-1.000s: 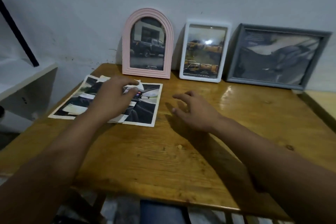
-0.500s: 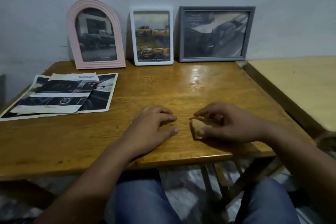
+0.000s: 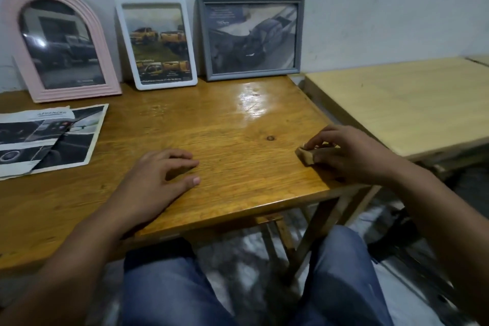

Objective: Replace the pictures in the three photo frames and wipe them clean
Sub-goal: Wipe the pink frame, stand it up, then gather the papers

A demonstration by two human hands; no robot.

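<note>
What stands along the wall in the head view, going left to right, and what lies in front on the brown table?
Along the wall: pink arched frame → white frame → grey frame. In front, left to right: loose printed pictures → left hand, resting open on the table → right hand, holding a folded tan cloth.

Left hand (image 3: 161,174) rests flat, fingers relaxed; right hand (image 3: 346,153) curls, fingertips pinching.
</note>
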